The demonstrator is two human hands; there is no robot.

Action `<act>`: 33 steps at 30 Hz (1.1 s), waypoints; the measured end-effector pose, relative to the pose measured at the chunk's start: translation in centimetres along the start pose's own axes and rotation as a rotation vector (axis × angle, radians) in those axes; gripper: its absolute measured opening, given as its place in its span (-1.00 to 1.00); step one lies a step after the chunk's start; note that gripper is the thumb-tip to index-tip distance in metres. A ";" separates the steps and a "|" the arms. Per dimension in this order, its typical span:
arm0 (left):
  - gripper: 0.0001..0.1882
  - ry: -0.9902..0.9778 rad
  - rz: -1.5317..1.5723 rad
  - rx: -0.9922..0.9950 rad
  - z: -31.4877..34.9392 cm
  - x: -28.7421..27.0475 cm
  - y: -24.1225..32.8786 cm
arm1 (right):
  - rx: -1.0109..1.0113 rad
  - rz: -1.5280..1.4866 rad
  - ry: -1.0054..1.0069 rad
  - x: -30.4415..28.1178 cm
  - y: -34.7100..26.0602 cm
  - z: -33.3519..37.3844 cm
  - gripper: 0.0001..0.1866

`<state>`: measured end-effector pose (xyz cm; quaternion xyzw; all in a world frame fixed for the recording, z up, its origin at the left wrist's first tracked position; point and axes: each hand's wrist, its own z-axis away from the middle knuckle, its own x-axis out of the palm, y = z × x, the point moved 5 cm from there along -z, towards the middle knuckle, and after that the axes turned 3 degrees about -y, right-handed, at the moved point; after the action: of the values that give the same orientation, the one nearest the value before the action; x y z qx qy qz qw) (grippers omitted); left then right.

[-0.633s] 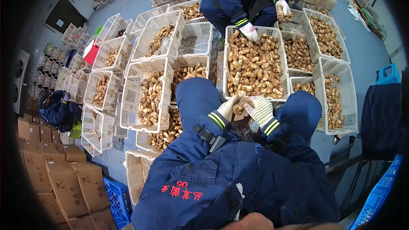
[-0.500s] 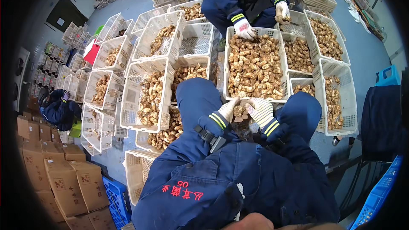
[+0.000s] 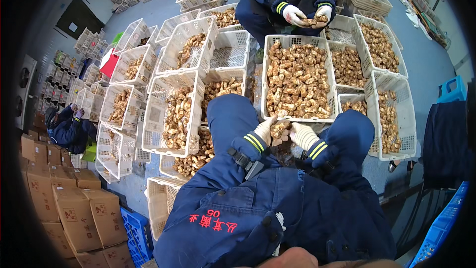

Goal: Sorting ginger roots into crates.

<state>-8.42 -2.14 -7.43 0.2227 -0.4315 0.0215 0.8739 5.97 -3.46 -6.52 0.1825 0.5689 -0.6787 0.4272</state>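
Note:
Between my knees, my left hand point(image 3: 265, 131), in a white glove, is closed around a brown mushroom point(image 3: 280, 128). My right hand point(image 3: 304, 135), in a striped white glove, meets the same mushroom from the right with its fingers bent against it. Just beyond both hands stands a white plastic crate point(image 3: 302, 119) heaped with brown-and-cream mushrooms point(image 3: 298, 82). Across that crate, a co-worker's gloved hands point(image 3: 307, 18) hold mushrooms of their own.
White crates point(image 3: 171, 114) with mushrooms stand stacked to my left, and more crates point(image 3: 394, 124) to my right. Cardboard boxes point(image 3: 74, 213) and a blue plastic crate point(image 3: 136, 233) are at lower left. A blue stool point(image 3: 452, 89) stands at far right. Another person point(image 3: 72, 129) sits at far left.
My hands have turned, bringing the mushroom more into view, and my right hand has shifted slightly. The co-worker's left-side hand has lifted off the crate and joined the other.

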 end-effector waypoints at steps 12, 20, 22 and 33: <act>-0.41 0.021 -0.143 0.003 0.5 0.5 0.1 | -0.476 -0.138 0.418 -5.2 -6.4 2.7 -0.55; -0.46 -0.015 -0.163 -0.140 1.8 3.6 0.0 | -0.460 0.007 0.424 -4.4 -5.2 3.0 -0.67; -0.47 0.025 -0.183 -0.139 1.4 2.6 -0.2 | -0.443 -0.052 0.547 -4.5 -5.1 3.1 -0.73; -0.40 0.210 -0.266 0.275 0.6 1.2 1.3 | 0.023 -0.718 0.236 -2.3 -1.6 1.1 -0.63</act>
<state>-8.41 -1.42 -5.70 0.3911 -0.2980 -0.0121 0.8707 6.29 -3.59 -3.53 0.0530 0.6344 -0.7658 0.0914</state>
